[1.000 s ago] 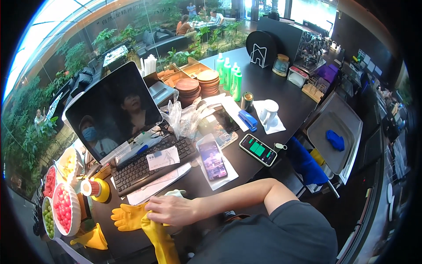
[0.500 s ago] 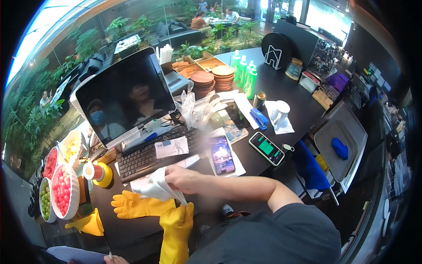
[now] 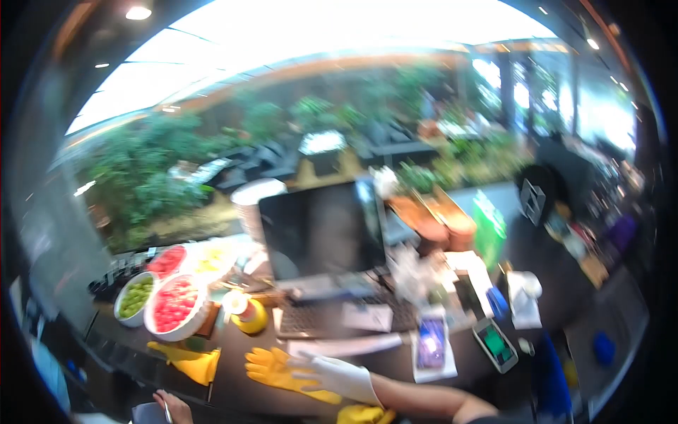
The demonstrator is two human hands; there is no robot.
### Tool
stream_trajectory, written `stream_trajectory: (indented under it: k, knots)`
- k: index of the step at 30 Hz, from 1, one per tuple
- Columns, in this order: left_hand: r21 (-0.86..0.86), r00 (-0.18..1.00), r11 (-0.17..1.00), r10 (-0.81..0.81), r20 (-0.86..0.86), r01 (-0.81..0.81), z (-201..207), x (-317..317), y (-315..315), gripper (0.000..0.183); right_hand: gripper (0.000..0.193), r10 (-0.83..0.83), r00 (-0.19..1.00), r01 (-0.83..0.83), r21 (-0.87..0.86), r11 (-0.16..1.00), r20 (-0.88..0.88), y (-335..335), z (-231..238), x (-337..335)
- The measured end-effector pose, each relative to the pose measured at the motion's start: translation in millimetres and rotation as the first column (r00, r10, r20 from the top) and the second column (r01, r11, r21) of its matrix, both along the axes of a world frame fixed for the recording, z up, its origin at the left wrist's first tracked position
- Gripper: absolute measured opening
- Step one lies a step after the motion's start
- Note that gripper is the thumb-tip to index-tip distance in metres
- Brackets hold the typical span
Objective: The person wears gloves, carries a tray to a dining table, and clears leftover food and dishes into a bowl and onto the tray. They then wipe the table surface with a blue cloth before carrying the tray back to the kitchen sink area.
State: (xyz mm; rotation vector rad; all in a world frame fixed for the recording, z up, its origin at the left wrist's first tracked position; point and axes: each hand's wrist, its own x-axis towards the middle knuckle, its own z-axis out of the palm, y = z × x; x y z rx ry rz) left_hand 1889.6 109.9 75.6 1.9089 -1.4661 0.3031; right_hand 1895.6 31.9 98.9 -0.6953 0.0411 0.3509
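Observation:
My right hand point(image 3: 332, 377) wears a white glove, its fingers spread apart above a yellow rubber glove point(image 3: 265, 367) lying on the dark counter; whether they touch cannot be told. My left hand point(image 3: 364, 414), in another yellow rubber glove, shows at the lower edge, its fingers bent at the white glove's cuff point(image 3: 375, 396). The picture's edge cuts off much of it. A second loose yellow glove point(image 3: 196, 363) is by the counter's front edge at left. Behind my hands lie papers point(image 3: 346, 346) and a keyboard point(image 3: 304, 321).
A dark monitor point(image 3: 321, 230) stands behind the keyboard. Bowls of red fruit point(image 3: 173, 304) and green fruit point(image 3: 136, 297) stand left, near a yellow bottle point(image 3: 248, 316). Two phones point(image 3: 431, 343) lie right of the papers. Another person's hand point(image 3: 173, 408) holds a thin stick-like thing at lower left.
The white glove, bunched in my bare right hand before, is now on that hand, with fingers spread. My gloved left hand sits lower in the picture. The view has tilted up and blurred.

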Motion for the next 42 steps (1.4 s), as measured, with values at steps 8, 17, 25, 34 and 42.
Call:
stream_trajectory:
  k: [8, 17, 25, 34, 42]
  knots:
    - [-0.405, 0.976, 0.9, 0.206, 0.072, -0.161, -60.7, 22.1, -2.3, 0.021, 0.063, 0.0, 0.918, -0.17, 0.394, 0.903, 0.397, -25.1, -18.8, 71.7]
    - [-0.103, 0.946, 0.949, 0.279, -0.167, -0.298, -71.6, 2.9, 53.6, 0.013, 0.053, -0.346, 0.826, -0.212, 0.814, 0.54, 0.445, -98.2, 74.5, 13.4]
    - [0.607, 0.902, 0.703, 0.427, 0.056, -0.371, -84.6, 47.9, -15.9, 0.035, 0.029, 0.351, 0.441, 0.89, -0.454, -0.047, 0.826, -87.0, -19.1, -2.4]
    - [0.549, 0.468, 0.766, 0.641, -0.608, -0.336, -121.1, 62.2, -2.4, 0.028, 0.024, -0.281, 0.868, 0.489, -0.805, 0.336, 0.409, -56.5, -122.8, -32.6]
    - [0.125, 0.899, 0.948, 0.318, -0.3, -0.293, -115.9, 44.0, -1.8, 0.012, 0.028, -0.165, 0.929, 0.364, -0.901, 0.236, 0.332, -68.3, -168.1, -23.3]
